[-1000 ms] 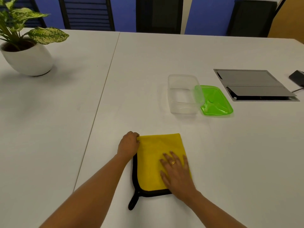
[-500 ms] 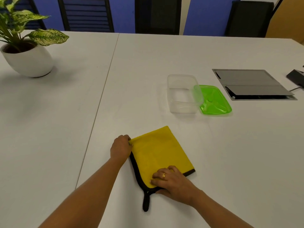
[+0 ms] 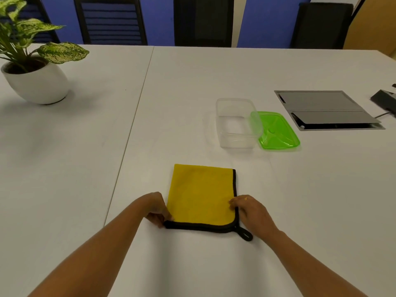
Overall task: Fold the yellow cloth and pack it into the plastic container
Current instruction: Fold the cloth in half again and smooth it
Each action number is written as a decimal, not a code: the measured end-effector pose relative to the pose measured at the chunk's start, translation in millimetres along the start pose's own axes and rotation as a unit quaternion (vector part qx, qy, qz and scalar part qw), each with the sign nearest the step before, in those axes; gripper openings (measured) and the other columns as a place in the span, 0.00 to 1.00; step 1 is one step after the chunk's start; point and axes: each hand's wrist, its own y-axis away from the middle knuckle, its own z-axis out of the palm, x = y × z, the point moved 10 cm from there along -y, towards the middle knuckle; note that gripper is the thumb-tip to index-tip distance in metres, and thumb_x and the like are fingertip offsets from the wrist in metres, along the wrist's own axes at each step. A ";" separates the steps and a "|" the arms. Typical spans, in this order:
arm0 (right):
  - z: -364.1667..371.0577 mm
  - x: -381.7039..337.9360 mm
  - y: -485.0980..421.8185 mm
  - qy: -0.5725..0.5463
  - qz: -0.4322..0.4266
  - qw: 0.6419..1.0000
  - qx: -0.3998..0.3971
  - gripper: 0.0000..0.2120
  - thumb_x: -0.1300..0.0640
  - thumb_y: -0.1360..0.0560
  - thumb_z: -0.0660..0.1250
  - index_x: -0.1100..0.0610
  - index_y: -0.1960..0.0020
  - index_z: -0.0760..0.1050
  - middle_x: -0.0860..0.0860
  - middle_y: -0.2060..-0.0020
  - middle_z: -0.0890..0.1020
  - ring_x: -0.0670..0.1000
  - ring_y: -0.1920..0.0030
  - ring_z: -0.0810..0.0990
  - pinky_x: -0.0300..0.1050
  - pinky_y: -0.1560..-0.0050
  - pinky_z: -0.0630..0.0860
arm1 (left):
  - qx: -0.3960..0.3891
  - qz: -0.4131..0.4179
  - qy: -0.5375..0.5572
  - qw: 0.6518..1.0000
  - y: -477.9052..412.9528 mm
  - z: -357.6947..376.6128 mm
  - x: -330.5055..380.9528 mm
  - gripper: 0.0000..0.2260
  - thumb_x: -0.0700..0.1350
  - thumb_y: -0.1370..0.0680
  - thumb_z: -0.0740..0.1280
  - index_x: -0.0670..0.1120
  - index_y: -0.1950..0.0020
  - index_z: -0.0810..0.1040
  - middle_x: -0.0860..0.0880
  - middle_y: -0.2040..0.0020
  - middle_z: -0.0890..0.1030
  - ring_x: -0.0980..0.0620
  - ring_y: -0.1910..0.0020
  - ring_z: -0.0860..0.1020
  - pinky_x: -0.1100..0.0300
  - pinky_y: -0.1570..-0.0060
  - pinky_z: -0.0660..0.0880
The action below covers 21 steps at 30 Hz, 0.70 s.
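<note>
The yellow cloth [image 3: 201, 194] with black trim lies folded into a rectangle on the white table, a black hanging loop at its near right corner. My left hand [image 3: 156, 209] pinches the near left corner. My right hand [image 3: 250, 210] pinches the right edge close to the near corner. Farther back and to the right stands the clear plastic container [image 3: 236, 123], open with nothing inside. Its green lid [image 3: 278, 131] lies against its right side.
A potted plant [image 3: 34, 67] in a white pot stands at the far left. A grey cable hatch [image 3: 325, 110] is set into the table at the far right, with a dark device [image 3: 385, 99] beside it. Dark chairs line the far edge.
The cloth has been turned so its trimmed edges now face near and right. My right hand moved from lying on the cloth to its right edge, my left hand to the near left corner.
</note>
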 end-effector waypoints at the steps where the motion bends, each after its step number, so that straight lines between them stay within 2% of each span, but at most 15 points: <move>1: -3.6 5.8 -4.1 -0.016 0.040 0.999 0.026 0.11 0.68 0.25 0.61 0.61 0.48 0.79 0.59 0.47 0.81 0.56 0.45 0.79 0.40 0.45 0.72 | 0.001 -0.004 -0.009 1.000 -1.6 -0.9 0.6 0.13 0.46 0.30 0.74 0.38 0.62 0.75 0.39 0.54 0.84 0.54 0.76 0.80 0.63 0.64 0.79; 4: -8.8 21.7 -20.8 -0.070 0.163 0.982 0.066 0.13 0.61 0.24 0.64 0.60 0.41 0.74 0.58 0.43 0.77 0.56 0.44 0.76 0.41 0.49 0.72 | 0.033 -0.009 -0.012 0.999 -6.3 -12.3 6.2 0.18 0.54 0.29 0.71 0.40 0.64 0.72 0.46 0.65 0.80 0.53 0.70 0.78 0.63 0.69 0.76; 6: -5.8 31.3 -31.5 -0.105 0.245 0.962 0.050 0.21 0.55 0.25 0.67 0.62 0.36 0.68 0.60 0.39 0.73 0.58 0.41 0.74 0.48 0.43 0.72 | 0.069 0.002 0.027 0.997 -8.5 -22.4 14.2 0.19 0.54 0.28 0.71 0.41 0.66 0.70 0.46 0.68 0.77 0.52 0.71 0.76 0.63 0.74 0.73; 7: -3.0 35.0 -35.5 -0.122 0.279 0.952 0.040 0.24 0.53 0.26 0.68 0.62 0.34 0.67 0.60 0.37 0.72 0.59 0.39 0.73 0.50 0.40 0.71 | 0.094 0.021 0.045 0.994 -9.6 -28.9 21.3 0.18 0.53 0.28 0.71 0.42 0.66 0.69 0.45 0.67 0.77 0.50 0.70 0.76 0.62 0.74 0.74; 9: 2.7 37.5 -44.0 -0.146 0.318 0.936 0.020 0.29 0.51 0.27 0.69 0.63 0.33 0.64 0.61 0.35 0.71 0.59 0.36 0.71 0.52 0.38 0.70 | 0.146 0.074 0.085 0.983 -9.7 -42.4 37.4 0.13 0.50 0.27 0.71 0.43 0.62 0.71 0.41 0.59 0.79 0.46 0.61 0.79 0.55 0.63 0.78; 10: 4.9 37.7 -47.6 -0.152 0.331 0.931 0.014 0.30 0.51 0.27 0.70 0.63 0.32 0.64 0.61 0.35 0.71 0.60 0.35 0.71 0.52 0.38 0.70 | 0.170 0.100 0.116 0.974 -9.3 -48.7 43.7 0.11 0.47 0.27 0.71 0.42 0.56 0.74 0.39 0.52 0.78 0.43 0.53 0.79 0.51 0.53 0.80; 11: 6.4 38.3 -49.9 -0.155 0.345 0.926 0.010 0.30 0.51 0.28 0.70 0.63 0.32 0.64 0.61 0.34 0.71 0.60 0.35 0.71 0.52 0.38 0.71 | 0.181 0.113 0.159 0.964 -9.8 -53.1 46.6 0.14 0.45 0.27 0.71 0.39 0.46 0.74 0.37 0.45 0.77 0.41 0.46 0.78 0.49 0.46 0.78; 12: 6.8 39.8 -51.5 -0.159 0.358 0.920 0.010 0.29 0.52 0.28 0.70 0.64 0.33 0.65 0.61 0.35 0.72 0.60 0.36 0.72 0.52 0.39 0.71 | 0.181 0.118 0.203 0.955 -12.8 -54.8 47.9 0.20 0.43 0.27 0.71 0.38 0.38 0.71 0.37 0.40 0.75 0.40 0.42 0.76 0.49 0.43 0.77; 14: 7.0 43.2 -51.2 -0.175 0.381 0.908 0.018 0.25 0.54 0.28 0.70 0.67 0.37 0.68 0.63 0.38 0.75 0.61 0.39 0.74 0.53 0.41 0.73 | 0.164 0.121 0.262 0.943 -15.6 -53.9 50.1 0.25 0.42 0.27 0.71 0.39 0.33 0.67 0.36 0.36 0.73 0.38 0.39 0.75 0.50 0.45 0.75; 16: 7.3 48.3 -51.1 -0.196 0.395 0.897 0.030 0.23 0.57 0.29 0.71 0.69 0.39 0.71 0.65 0.40 0.76 0.62 0.41 0.76 0.54 0.41 0.74 | 0.131 0.124 0.278 0.943 -20.0 -49.8 55.0 0.26 0.42 0.26 0.70 0.39 0.32 0.65 0.37 0.36 0.73 0.38 0.39 0.74 0.52 0.48 0.74; 18: 9.6 51.3 -51.0 -0.225 0.406 0.885 0.029 0.25 0.58 0.29 0.72 0.67 0.37 0.69 0.64 0.39 0.75 0.61 0.40 0.75 0.54 0.39 0.74 | 0.102 0.120 0.279 0.947 -23.7 -45.9 57.9 0.23 0.42 0.25 0.69 0.39 0.33 0.65 0.38 0.39 0.73 0.39 0.43 0.75 0.53 0.53 0.72; 21: 17.5 52.1 -55.0 -0.297 0.409 0.863 0.005 0.25 0.62 0.29 0.71 0.65 0.35 0.69 0.63 0.37 0.75 0.61 0.39 0.75 0.56 0.37 0.73 | 0.094 0.115 0.282 0.948 -23.6 -47.1 55.9 0.09 0.37 0.24 0.65 0.40 0.45 0.71 0.43 0.58 0.73 0.47 0.64 0.71 0.61 0.69 0.65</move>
